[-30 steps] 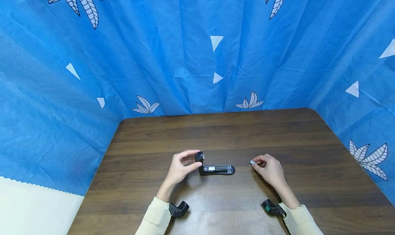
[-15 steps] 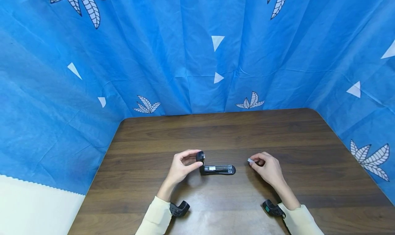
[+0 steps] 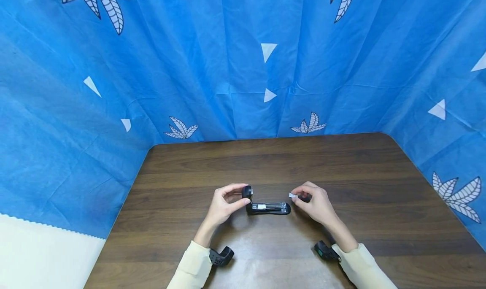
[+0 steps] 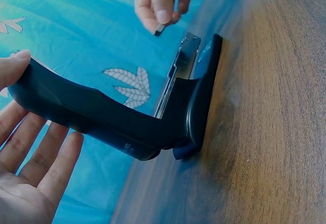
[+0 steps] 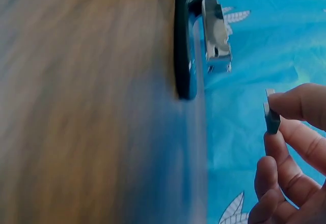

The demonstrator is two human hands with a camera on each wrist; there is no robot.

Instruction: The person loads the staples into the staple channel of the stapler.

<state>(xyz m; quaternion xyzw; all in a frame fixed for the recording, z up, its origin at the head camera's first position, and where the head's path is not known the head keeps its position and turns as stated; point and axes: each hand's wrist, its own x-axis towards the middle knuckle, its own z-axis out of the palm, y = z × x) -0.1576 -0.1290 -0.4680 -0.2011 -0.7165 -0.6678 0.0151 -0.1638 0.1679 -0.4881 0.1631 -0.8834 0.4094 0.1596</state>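
The left hand (image 3: pixel 222 205) is gripping the raised lid of the stapler (image 3: pixel 267 207), which is lying open on the tabletop (image 3: pixel 273 162). The right hand (image 3: pixel 317 204) is pinching a staple strip (image 3: pixel 292 195) just above the stapler's front end.

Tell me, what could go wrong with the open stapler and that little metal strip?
The left hand holds the stapler's lid tipped up; if it slips, the lid could snap down near the right hand's fingers. The staple strip is tiny and only pinched between fingertips, so it might drop onto the table or break apart. It could also go into the metal channel crooked and jam.
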